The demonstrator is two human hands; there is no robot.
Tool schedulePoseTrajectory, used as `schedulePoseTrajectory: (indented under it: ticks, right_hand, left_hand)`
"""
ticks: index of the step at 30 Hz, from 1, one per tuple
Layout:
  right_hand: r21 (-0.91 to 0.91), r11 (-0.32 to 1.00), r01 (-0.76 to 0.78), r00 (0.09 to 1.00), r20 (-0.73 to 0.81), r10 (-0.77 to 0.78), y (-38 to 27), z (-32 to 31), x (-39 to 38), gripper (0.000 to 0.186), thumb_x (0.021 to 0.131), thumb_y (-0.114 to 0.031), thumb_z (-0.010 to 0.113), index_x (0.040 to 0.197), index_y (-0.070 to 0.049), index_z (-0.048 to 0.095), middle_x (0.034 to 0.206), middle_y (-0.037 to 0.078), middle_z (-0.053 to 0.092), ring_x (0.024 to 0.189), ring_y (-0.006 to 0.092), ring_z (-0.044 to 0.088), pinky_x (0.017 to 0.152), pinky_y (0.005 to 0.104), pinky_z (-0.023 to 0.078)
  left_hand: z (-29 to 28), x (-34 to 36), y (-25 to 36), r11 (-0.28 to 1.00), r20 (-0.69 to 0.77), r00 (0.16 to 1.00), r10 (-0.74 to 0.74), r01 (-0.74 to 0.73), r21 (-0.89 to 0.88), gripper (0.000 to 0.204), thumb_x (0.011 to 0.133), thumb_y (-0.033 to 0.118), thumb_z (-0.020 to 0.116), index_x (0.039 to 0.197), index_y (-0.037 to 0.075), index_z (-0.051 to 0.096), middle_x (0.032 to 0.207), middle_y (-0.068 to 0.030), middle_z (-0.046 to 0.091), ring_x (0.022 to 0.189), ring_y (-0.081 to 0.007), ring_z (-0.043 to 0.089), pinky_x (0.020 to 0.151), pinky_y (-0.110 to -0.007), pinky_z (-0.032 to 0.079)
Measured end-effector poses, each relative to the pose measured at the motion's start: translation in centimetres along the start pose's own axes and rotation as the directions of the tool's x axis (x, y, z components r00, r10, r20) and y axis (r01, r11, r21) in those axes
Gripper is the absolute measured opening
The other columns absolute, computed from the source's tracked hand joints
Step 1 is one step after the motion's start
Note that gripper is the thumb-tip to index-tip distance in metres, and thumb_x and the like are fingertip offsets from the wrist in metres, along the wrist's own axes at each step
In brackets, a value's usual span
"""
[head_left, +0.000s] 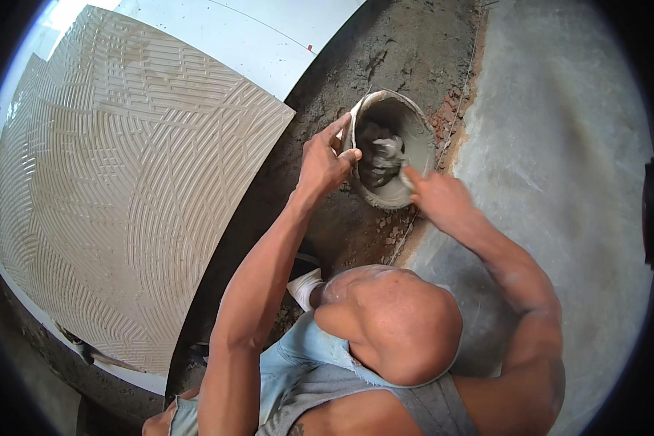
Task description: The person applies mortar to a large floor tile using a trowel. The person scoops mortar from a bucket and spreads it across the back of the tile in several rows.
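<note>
My left hand [328,161] grips the left rim of a mortar-crusted bucket [418,138], with the thumb and a finger on its edge. The bucket is tilted, and its open mouth shows wet grey mortar [376,174] in a lump inside. My right hand [443,200], smeared by motion, is closed at the bucket's lower right rim. It holds what looks like a trowel [391,154], coated in mortar and reaching into the bucket. Most of the handle is hidden by my fingers, and the blade's shape is hard to make out.
On the left lies a large tile [145,182] spread with combed, ridged adhesive. White panels [247,36] show behind it. Rough dark ground [414,36] runs under the bucket, bordered by a string line and smooth grey concrete [559,145] on the right. My bent knee [392,327] is close below.
</note>
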State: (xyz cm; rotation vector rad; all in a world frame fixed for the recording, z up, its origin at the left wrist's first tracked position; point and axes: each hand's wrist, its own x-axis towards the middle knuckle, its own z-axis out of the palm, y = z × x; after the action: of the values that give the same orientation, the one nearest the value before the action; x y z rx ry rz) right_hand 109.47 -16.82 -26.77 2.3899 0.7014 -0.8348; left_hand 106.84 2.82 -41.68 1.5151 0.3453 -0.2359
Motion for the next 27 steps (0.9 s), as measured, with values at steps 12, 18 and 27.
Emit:
schedulePoseTrajectory:
  ticks: [12, 18, 27]
  right_hand:
    - [0.044, 0.998, 0.035, 0.999, -0.008, -0.034, 1.3, 0.2, 1.3, 0.054, 0.095, -0.027, 0.068, 0.142, -0.014, 0.048, 0.092, 0.022, 0.069, 0.084, 0.04, 0.071, 0.072, 0.0497, 0.058]
    - [0.146, 0.989, 0.036, 0.998, -0.065, -0.026, 4.2, -0.7, 2.7, 0.046, 0.095, -0.025, 0.067, 0.135, -0.008, 0.051, 0.095, 0.026, 0.068, 0.091, 0.0467, 0.069, 0.079, 0.0518, 0.057]
    - [0.845, 0.419, -0.332, 0.864, 0.45, -0.224, 2.5, 4.3, 5.4, 0.031, 0.098, -0.019, 0.063, 0.123, -0.004, 0.054, 0.074, 0.009, 0.06, 0.055, 0.0162, 0.06, 0.043, 0.0321, 0.05]
  left_hand:
    - [0.5, 0.0, -1.5, 0.996, -0.036, 0.995, 0.089, -0.089, -0.001, 0.072, 0.081, 0.011, 0.082, 0.147, 0.012, 0.055, 0.078, -0.0083, 0.064, 0.07, -0.0165, 0.06, 0.071, -0.035, 0.05]
    - [-0.3, 0.6, 0.0, 0.999, -0.001, 1.0, 0.008, -0.008, -0.036, 0.071, 0.081, 0.01, 0.081, 0.147, 0.012, 0.055, 0.077, -0.0086, 0.064, 0.071, -0.0176, 0.06, 0.072, -0.036, 0.05]
    - [-0.3, 0.3, -0.5, 0.996, -0.025, 0.998, 0.052, -0.054, -0.071, 0.073, 0.083, 0.005, 0.08, 0.15, 0.014, 0.053, 0.07, 0.0011, 0.05, 0.063, -0.0101, 0.049, 0.06, -0.032, 0.047]
